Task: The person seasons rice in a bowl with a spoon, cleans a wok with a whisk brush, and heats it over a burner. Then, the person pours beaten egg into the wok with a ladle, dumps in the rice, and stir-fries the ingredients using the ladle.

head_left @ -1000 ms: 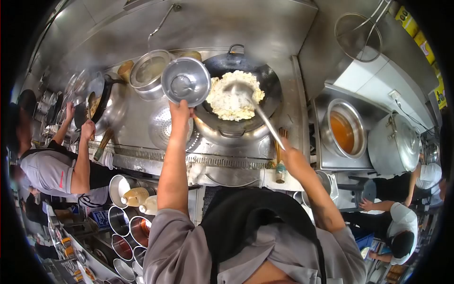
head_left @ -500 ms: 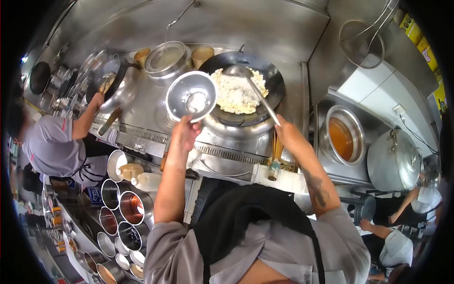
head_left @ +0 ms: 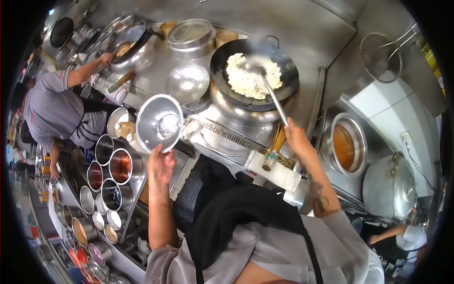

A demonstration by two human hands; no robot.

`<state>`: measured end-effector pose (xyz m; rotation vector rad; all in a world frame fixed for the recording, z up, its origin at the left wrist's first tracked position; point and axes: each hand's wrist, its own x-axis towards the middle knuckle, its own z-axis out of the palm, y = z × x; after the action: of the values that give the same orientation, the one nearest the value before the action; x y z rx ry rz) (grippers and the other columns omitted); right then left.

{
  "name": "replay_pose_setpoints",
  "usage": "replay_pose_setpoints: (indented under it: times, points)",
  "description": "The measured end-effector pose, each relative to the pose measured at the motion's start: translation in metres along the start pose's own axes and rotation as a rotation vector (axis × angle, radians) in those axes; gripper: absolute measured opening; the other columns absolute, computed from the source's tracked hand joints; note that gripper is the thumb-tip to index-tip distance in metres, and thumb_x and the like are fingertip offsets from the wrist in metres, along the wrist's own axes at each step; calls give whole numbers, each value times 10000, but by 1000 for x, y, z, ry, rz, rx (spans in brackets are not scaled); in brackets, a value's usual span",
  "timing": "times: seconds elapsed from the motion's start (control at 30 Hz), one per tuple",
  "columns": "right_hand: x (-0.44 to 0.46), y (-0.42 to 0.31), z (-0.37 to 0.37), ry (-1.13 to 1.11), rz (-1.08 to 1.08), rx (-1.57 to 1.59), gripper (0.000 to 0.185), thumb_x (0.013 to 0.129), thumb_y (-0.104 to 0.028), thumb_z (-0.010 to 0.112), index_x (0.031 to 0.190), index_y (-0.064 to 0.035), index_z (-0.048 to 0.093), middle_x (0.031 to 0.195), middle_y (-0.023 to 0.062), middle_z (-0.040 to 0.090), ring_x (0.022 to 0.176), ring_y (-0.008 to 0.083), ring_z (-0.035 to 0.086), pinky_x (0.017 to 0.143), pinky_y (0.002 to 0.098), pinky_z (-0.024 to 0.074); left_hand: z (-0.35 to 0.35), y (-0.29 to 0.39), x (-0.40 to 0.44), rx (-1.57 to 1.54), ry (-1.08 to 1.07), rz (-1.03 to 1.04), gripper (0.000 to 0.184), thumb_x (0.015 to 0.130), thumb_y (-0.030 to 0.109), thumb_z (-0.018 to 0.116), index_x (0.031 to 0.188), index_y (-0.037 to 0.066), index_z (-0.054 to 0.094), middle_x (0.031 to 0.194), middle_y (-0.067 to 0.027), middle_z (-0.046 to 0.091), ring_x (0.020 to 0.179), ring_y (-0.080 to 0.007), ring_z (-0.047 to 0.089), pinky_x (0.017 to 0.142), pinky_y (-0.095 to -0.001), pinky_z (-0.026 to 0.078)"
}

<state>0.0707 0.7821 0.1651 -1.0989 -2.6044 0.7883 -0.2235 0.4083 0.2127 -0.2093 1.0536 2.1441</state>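
My left hand [head_left: 161,165] grips the near rim of a shiny steel bowl [head_left: 159,123], which is tilted and shows no food inside. My right hand [head_left: 297,137] is closed round the handle of a long metal ladle [head_left: 275,100]. The ladle's head rests in pale, whitish-yellow food [head_left: 250,83] in a black wok [head_left: 218,59] on the stove. A blur of steam hangs over the back of the wok. Left of the wok lies a perforated steel strainer [head_left: 187,84].
A bamboo brush [head_left: 268,163] lies by a folded white cloth [head_left: 288,179]. To the right stand a pot of orange liquid [head_left: 344,144] and a lidded pot [head_left: 388,187]. Several steel containers [head_left: 113,194] are at lower left. A co-worker [head_left: 54,102] works at another wok.
The bowl in my left hand has moved away from the wok, left and toward me. The ladle stays in the food. My view has turned to the left.
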Motion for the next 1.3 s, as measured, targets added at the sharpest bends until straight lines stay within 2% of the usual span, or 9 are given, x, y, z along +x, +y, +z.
replay_pose_setpoints:
  times: [0.07,0.1,0.23,0.43,0.57,0.6,0.67,1.0,1.3]
  points:
    - [13,-20,-21,-145,162,-38,441,969,-242,470,1345,-11,456,989,305,635,940,455,617,811,452,497,-29,4,-22,-41,48,42,228,910,219,544,1045,38,511,772,-93,552,572,-135,466,503,-273,393]
    - [12,-66,-56,-262,335,43,424,970,-228,471,1344,-29,467,990,294,639,807,405,660,744,424,526,-38,9,-38,-59,74,46,233,915,229,545,1038,33,517,768,-92,557,560,-132,461,495,-272,390]
    - [26,-30,-21,158,-31,37,383,973,-212,468,1302,-19,499,773,179,618,465,230,560,481,349,493,-94,16,-94,-171,166,154,243,929,253,527,1039,38,519,749,-71,551,547,-137,477,477,-275,393]
    - [70,-38,-37,-157,186,208,232,969,-196,470,1091,-33,582,615,74,512,433,177,504,372,340,445,-174,24,-168,-303,379,248,245,922,277,510,1004,46,509,741,-54,516,546,-130,460,480,-276,379]
    - [78,-24,-8,204,-88,56,241,955,-211,491,1064,-21,592,704,130,597,557,195,566,471,346,437,-235,20,-238,-473,499,304,261,923,292,485,974,37,496,703,-45,467,516,-119,405,459,-275,329]
    - [92,-21,15,218,43,98,215,957,-225,476,1087,-95,589,588,34,495,430,165,485,378,327,397,-246,17,-252,-502,527,334,252,921,284,490,953,33,484,693,-44,459,495,-119,389,455,-284,320]
    - [94,-19,48,51,123,392,247,953,-285,491,1009,-78,614,608,42,520,478,178,496,423,332,417,-256,11,-282,-571,691,454,195,935,232,473,958,39,460,685,-46,450,483,-122,381,451,-289,309]
    - [66,-95,177,-123,47,289,231,935,-260,507,975,-60,615,628,60,545,502,188,520,446,341,429,-351,-40,-421,-767,1329,833,176,919,141,450,1017,-2,422,723,-69,472,554,-150,465,469,-314,395]
    - [46,-118,198,-151,41,246,218,919,-238,522,945,-43,617,645,76,568,524,196,542,466,350,439,-464,22,-505,-574,1222,979,234,955,230,479,1036,11,471,728,-61,502,565,-150,491,516,-326,444]
